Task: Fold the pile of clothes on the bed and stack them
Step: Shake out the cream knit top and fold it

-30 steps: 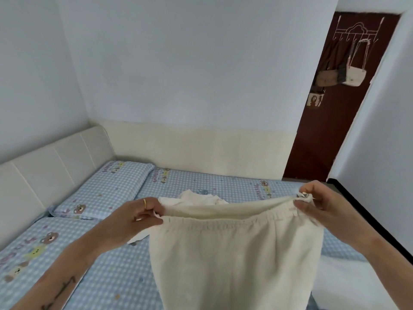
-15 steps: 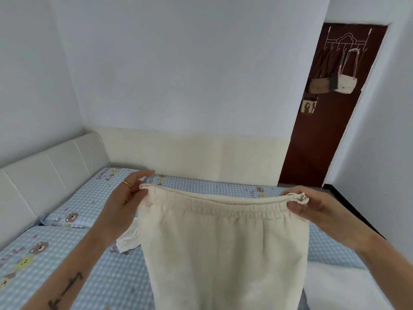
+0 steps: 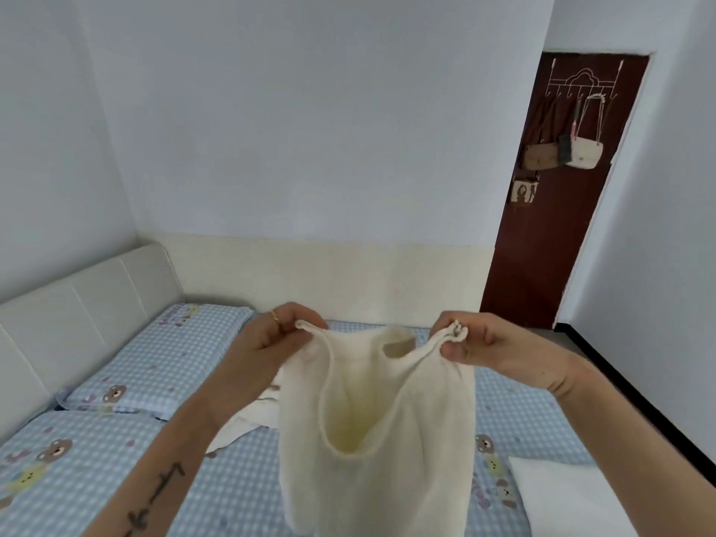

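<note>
Hands pinched the cream garment's [image 3: 377, 428] waistband, left hand [image 3: 271, 343] and right hand [image 3: 492, 348] at opposite ends, slack above the bed [image 3: 248, 494].

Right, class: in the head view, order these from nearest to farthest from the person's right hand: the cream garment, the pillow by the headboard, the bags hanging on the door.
From the right hand:
1. Cream garment, pinched in it.
2. Bags, up right on the door.
3. Pillow, far left by the headboard.

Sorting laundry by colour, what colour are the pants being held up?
Cream pants, plain, seen in the head view.
</note>
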